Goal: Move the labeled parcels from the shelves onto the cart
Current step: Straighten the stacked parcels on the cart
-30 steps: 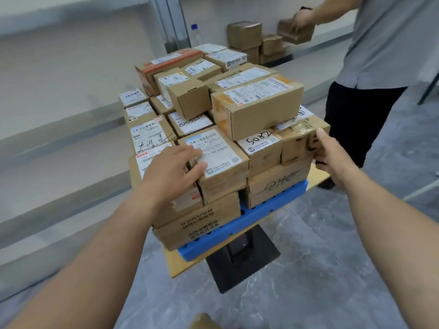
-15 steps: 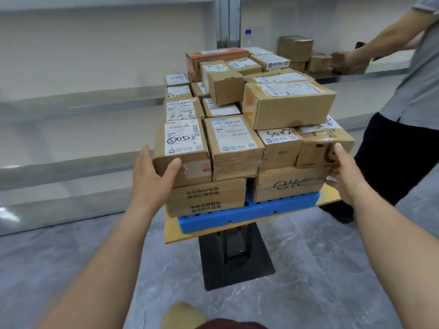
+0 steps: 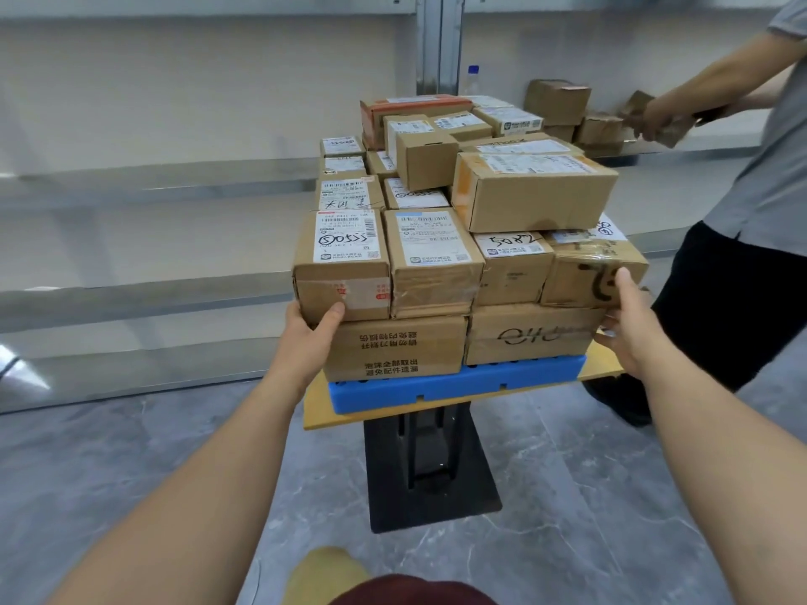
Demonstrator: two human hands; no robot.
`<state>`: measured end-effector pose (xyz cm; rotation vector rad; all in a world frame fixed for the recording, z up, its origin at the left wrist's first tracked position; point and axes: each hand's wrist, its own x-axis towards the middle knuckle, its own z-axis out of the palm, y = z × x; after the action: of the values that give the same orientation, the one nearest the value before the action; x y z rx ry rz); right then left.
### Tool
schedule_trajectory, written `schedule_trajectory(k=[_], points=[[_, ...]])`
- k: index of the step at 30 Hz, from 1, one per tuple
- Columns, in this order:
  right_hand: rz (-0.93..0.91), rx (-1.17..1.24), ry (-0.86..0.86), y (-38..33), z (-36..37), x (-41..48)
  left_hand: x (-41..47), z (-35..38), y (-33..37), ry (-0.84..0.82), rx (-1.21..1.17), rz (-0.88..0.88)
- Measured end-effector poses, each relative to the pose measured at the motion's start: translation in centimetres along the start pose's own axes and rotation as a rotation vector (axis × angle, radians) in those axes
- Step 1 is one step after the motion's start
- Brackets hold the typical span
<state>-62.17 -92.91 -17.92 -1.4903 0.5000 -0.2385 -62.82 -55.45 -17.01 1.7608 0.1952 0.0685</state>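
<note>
Both hands clasp the near corners of the parcel stack [image 3: 535,192] on the cart [image 3: 599,368].

The left hand [image 3: 308,338] pinches the lower left corner of the labelled parcel [image 3: 340,259], with the thumb on its front face and the fingers hidden round its side. The right hand [image 3: 631,331] grips the taped parcel [image 3: 581,277], thumb up its front and fingers curled at its lower right corner. Two more parcels sit between the thumbs. Just below the fingers, a blue tray [image 3: 458,382] bears the stack. Beyond the right fingers, another person [image 3: 762,189] handles boxes [image 3: 558,100] on the shelf [image 3: 153,179].
</note>
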Motion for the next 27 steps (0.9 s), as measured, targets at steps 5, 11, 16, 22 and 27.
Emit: schedule_trajectory(k=[5, 11, 16, 22, 27], points=[[-0.006, -0.011, -0.030, -0.1, 0.0, -0.6, 0.0, -0.4, -0.9, -0.027, -0.005, 0.016], [0.020, -0.022, -0.038, 0.7, -0.1, -0.2, -1.1, 0.0, -2.9, -0.085, 0.113, -0.084], [0.047, 0.009, -0.055, 1.5, 0.1, -0.1, -1.4, 0.6, -3.1, -0.103, 0.201, -0.116], [0.072, 0.020, -0.103, 1.1, 0.0, 0.1, -1.3, 1.2, -3.4, -0.061, 0.220, -0.136], [0.060, 0.037, -0.101, 1.3, 0.2, 0.6, -1.2, 1.8, -3.7, -0.020, 0.259, -0.138]])
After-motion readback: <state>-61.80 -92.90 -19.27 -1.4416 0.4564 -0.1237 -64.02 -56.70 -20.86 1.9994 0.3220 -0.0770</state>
